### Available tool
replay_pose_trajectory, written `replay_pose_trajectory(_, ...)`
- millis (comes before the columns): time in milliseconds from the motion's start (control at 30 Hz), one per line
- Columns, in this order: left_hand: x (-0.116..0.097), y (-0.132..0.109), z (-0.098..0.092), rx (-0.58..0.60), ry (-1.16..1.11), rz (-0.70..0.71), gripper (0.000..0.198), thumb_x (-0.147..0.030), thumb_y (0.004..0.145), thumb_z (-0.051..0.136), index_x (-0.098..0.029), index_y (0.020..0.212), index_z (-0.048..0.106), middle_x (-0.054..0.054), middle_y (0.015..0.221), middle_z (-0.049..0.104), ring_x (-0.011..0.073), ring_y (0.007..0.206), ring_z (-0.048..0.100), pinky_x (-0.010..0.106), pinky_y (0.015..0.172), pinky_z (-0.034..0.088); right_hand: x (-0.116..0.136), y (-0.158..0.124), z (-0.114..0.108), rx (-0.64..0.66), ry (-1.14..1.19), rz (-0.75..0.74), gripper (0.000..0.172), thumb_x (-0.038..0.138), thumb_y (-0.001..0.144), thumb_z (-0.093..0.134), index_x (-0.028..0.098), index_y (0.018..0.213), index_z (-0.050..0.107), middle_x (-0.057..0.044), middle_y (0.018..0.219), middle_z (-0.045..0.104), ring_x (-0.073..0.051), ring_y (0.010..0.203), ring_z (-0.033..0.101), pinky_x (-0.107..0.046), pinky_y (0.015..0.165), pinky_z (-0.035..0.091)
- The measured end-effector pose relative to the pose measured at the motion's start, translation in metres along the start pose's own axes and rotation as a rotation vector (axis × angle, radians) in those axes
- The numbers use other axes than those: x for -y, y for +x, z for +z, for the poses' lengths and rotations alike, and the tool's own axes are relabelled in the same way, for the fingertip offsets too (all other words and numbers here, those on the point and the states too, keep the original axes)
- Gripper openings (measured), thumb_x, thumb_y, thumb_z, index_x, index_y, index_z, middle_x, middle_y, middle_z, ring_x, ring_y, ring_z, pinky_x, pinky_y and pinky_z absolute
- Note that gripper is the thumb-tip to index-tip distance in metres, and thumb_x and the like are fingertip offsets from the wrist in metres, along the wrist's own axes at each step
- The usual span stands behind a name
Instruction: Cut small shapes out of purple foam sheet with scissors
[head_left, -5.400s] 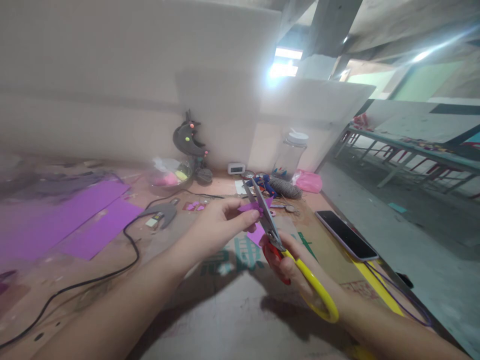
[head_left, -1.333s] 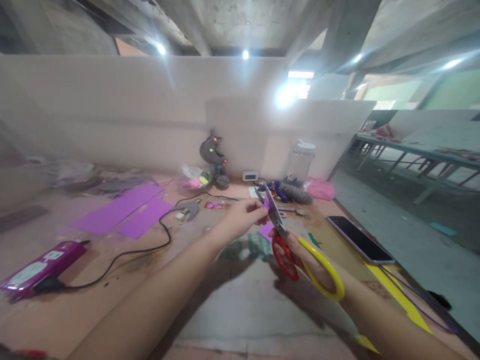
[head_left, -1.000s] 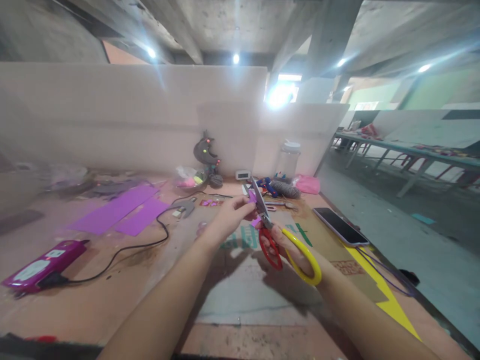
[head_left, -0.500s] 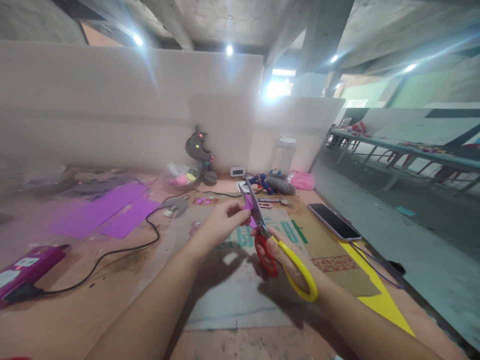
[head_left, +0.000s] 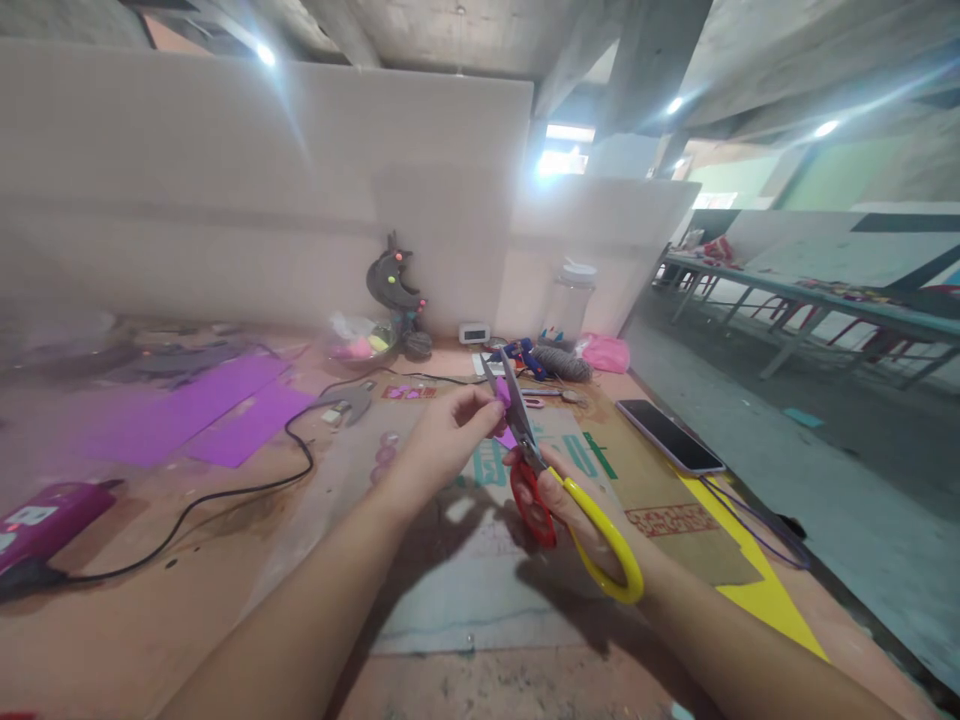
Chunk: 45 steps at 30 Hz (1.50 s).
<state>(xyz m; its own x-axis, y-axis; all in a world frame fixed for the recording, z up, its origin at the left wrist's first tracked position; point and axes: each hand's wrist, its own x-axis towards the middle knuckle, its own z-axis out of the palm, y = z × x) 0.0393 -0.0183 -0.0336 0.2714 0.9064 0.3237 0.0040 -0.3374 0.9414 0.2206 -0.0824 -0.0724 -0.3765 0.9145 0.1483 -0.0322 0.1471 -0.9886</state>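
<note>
In my right hand is a pair of scissors with one yellow and one red handle, my fingers through the loops. The blades point away from me and stand slightly apart. My left hand pinches a small piece of purple paper, which sits between the blades. Below both hands lies a printed plastic sheet on the table. Larger purple sheets lie to the left of my left hand.
A phone rests at the table's right edge near yellow paper. A black cable runs from a magenta power strip across the left side. At the back stand a clear jar, a small clock and a moon-shaped ornament.
The view has tilted down slightly. Both hands keep their hold on the paper and scissors, with the purple piece turned a little between the blades.
</note>
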Motion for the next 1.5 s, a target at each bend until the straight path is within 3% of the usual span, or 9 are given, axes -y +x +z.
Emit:
replay_pose_trajectory(233, -0.001, -0.003, 0.003, -0.011, -0.027, 0.030, 0.016, -0.032, 0.087, 0.062, -0.018, 0.079, 0.060, -0.001, 0.073, 0.066, 0.0140, 0.071, 0.063, 0.026, 0.071, 0.048, 0.000, -0.003, -0.002, 0.012, -0.002, -0.009, 0.052, 0.071, 0.091, 0.054, 0.026, 0.118, 0.057, 0.002, 0.072, 0.047, -0.013, 0.054, 0.037, -0.026, 0.050, 0.036)
replay_pose_trajectory(400, -0.003, -0.003, -0.001, 0.024, -0.025, 0.016, 0.016, -0.030, 0.084, 0.063, -0.018, 0.075, 0.058, -0.001, 0.071, 0.065, 0.0134, 0.070, 0.062, 0.025, 0.070, 0.048, 0.006, -0.002, -0.005, -0.021, -0.147, -0.068, 0.049, 0.069, 0.090, 0.056, 0.026, 0.111, 0.061, -0.003, 0.088, 0.054, -0.016, 0.068, 0.045, -0.028, 0.057, 0.041)
replay_pose_trajectory(667, -0.006, 0.000, -0.010, 0.106, -0.027, -0.006, 0.015, -0.030, 0.081, 0.065, -0.017, 0.074, 0.059, -0.001, 0.073, 0.065, 0.0129, 0.071, 0.063, 0.025, 0.071, 0.049, 0.005, 0.000, -0.010, 0.027, -0.167, -0.076, 0.060, 0.072, 0.089, 0.057, 0.020, 0.119, 0.056, 0.000, 0.082, 0.048, -0.012, 0.061, 0.034, -0.024, 0.051, 0.032)
replay_pose_trajectory(900, -0.008, -0.001, -0.011, 0.103, -0.003, -0.015, 0.015, -0.031, 0.081, 0.064, -0.017, 0.074, 0.060, -0.001, 0.072, 0.064, 0.0126, 0.070, 0.063, 0.025, 0.071, 0.050, 0.003, 0.001, -0.010, 0.038, -0.173, -0.048, 0.070, 0.078, 0.085, 0.055, 0.019, 0.121, 0.055, 0.003, 0.076, 0.044, -0.011, 0.057, 0.031, -0.024, 0.048, 0.030)
replay_pose_trajectory(1167, -0.012, -0.001, -0.010, 0.080, 0.034, -0.019, 0.021, -0.036, 0.081, 0.064, -0.018, 0.072, 0.059, 0.000, 0.070, 0.065, 0.0135, 0.069, 0.063, 0.026, 0.071, 0.051, 0.007, -0.003, -0.008, 0.005, -0.145, -0.042, 0.059, 0.070, 0.090, 0.056, 0.020, 0.120, 0.057, 0.000, 0.081, 0.045, -0.012, 0.061, 0.032, -0.023, 0.049, 0.032)
replay_pose_trajectory(1500, -0.013, 0.001, -0.011, 0.015, 0.064, -0.007, 0.023, -0.038, 0.082, 0.063, -0.017, 0.073, 0.062, 0.001, 0.067, 0.065, 0.0146, 0.067, 0.062, 0.028, 0.070, 0.051, 0.004, -0.001, -0.010, -0.005, -0.171, -0.009, 0.061, 0.073, 0.089, 0.056, 0.020, 0.120, 0.057, 0.001, 0.079, 0.045, -0.012, 0.059, 0.033, -0.024, 0.050, 0.031)
